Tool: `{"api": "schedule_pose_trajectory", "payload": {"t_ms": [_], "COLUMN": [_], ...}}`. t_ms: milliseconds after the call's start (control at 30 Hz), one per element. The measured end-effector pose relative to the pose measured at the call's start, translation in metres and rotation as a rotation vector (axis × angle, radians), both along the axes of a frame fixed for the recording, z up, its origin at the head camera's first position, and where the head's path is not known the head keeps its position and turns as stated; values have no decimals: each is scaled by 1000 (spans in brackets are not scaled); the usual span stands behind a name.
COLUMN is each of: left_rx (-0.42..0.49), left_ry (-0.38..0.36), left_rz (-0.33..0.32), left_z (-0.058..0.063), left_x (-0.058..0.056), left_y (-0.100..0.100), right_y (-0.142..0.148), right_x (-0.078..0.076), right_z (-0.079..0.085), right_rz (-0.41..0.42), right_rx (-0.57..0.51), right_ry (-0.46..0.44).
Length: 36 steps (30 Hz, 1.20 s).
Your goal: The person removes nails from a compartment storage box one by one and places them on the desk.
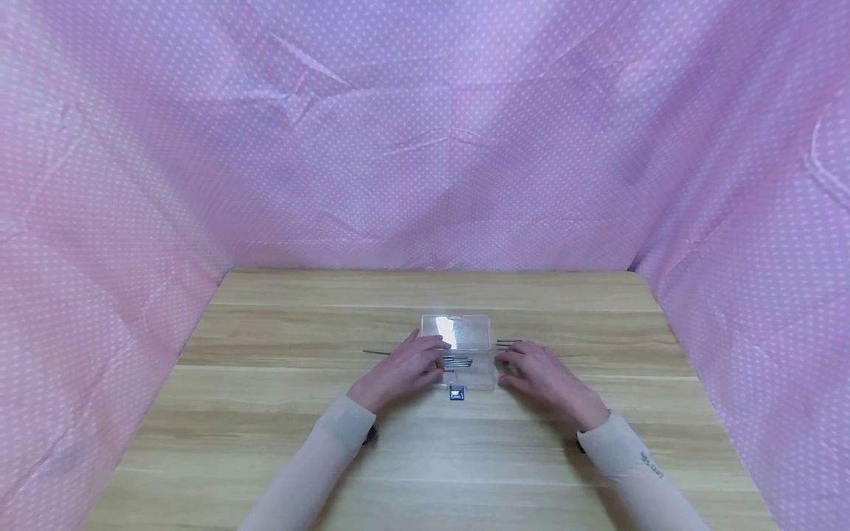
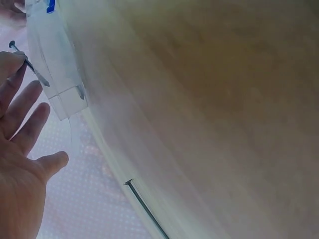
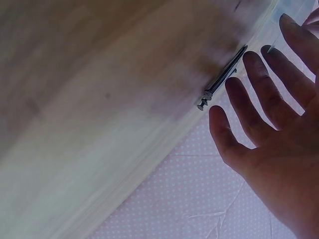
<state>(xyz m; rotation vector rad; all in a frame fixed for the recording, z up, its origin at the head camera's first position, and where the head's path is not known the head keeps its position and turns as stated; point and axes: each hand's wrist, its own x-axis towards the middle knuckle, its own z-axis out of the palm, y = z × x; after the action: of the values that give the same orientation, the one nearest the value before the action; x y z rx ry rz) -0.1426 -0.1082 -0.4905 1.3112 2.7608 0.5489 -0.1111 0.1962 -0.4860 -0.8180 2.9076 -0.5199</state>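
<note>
A clear plastic box (image 1: pixel 475 378) lies with its lid (image 1: pixel 471 333) folded back on the table, several nails (image 1: pixel 458 362) inside. My left hand (image 1: pixel 406 369) is over the box's left side. In the left wrist view its thumb and a finger pinch one nail (image 2: pixel 39 74), tilted over the box, while the other fingers are spread. My right hand (image 1: pixel 541 375) is at the box's right edge, fingers extended and slightly bent. Whether its fingertips touch the box is hard to tell. Beyond its fingers lie a few nails (image 3: pixel 219 82).
A single nail (image 1: pixel 376 352) lies on the wooden table (image 1: pixel 265 413) left of the box. A small blue-and-white label (image 1: pixel 457 393) is at the box's front edge. Pink dotted cloth (image 1: pixel 425 147) hangs behind and at both sides of the table.
</note>
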Motion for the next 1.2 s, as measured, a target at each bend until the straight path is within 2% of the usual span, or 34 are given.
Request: {"api": "schedule_pose_trajectory", "payload": {"t_ms": [233,433,667,800,1000,1200], "left_rx": [68,82,150,157,126,168], "left_ry": [-1,-30,-74,-45,38,83], "left_rz": [11,64,109,111,94,115], "left_z": [-1,0,2,2,2,3], "left_x": [0,3,4,3,4,6], "left_y": [-6,-10,-15,-18,-26,-33], "right_y": [0,-1,-1,-1,-1,-1], "right_x": [-1,0,-1,-1,-1,-2], "right_z": [-1,0,0,2,2,2], "right_rz": [-10,-10,-14,-11,-16,-13], "right_rx": [2,5,8,12,10,15], "right_ry": [-15,-34,-45,-35,-40,-42]}}
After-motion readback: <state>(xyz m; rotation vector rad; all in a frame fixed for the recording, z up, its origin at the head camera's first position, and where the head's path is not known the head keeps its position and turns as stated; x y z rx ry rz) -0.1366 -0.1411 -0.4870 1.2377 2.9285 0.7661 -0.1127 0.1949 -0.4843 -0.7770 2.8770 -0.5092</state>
